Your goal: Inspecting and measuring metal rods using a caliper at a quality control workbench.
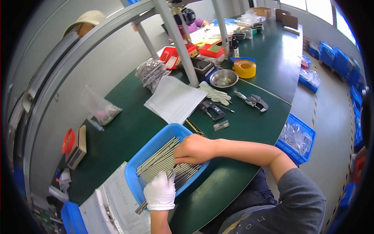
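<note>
A blue plastic basket (134,162) full of thin metal rods (156,160) stands on the green table in front of me. My left hand (160,192), in a white glove, is closed round some rods at the basket's near side. Their ends (141,207) poke out past the rim below the glove. Over the right part of the basket, my bare right hand (193,149) is curled with its fingers pressed together just above the rods. What its fingertips pinch, if anything, is hidden.
An open binder (124,210) lies left of the basket, paper sheets (175,99) beyond it. Digital micrometers (212,110) (253,102), a white glove (215,93), a metal bowl (224,79) and yellow tape (244,68) lie farther right. A blue crate (298,138) stands beside the table.
</note>
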The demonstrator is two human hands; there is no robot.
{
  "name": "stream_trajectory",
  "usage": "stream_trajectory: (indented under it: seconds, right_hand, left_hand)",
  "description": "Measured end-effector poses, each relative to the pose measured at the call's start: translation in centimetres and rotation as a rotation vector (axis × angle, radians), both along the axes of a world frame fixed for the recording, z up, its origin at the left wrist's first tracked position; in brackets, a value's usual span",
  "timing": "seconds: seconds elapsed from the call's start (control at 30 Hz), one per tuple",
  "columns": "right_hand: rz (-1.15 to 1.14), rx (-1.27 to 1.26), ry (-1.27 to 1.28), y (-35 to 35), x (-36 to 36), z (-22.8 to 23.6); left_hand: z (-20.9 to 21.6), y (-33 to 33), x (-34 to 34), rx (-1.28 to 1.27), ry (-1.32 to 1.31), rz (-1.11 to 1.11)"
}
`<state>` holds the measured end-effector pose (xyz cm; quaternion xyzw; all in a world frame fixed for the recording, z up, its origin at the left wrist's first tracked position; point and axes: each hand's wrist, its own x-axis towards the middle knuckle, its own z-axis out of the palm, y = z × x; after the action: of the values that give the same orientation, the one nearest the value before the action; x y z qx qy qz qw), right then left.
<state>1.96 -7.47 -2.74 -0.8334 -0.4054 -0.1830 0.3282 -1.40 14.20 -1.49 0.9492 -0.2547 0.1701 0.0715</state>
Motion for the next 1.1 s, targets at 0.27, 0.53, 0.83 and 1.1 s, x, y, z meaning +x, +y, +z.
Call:
stream_trajectory:
  seconds: [0.27, 0.53, 0.83, 1.1]
  right_hand:
    - [0.050, 0.105, 0.250, 3.6, 1.7, 0.0]
    - [0.040, 0.183, 0.199, 3.5, 1.5, 0.1]
    - [0.005, 0.067, 0.128, 3.5, 1.4, -0.8]
    - [0.071, 0.107, 0.148, 4.2, 1.8, -0.9]
  left_hand:
    - [-0.8, 2.6, 0.8, -0.030, -0.002, 0.156]
    - [-0.9, 2.8, 1.1, -0.066, 0.024, 0.126]
    - [-0.5, 2.2, 0.6, -0.052, 0.086, 0.131]
    - [-0.4, 2.8, 0.1, -0.051, 0.035, 0.110]
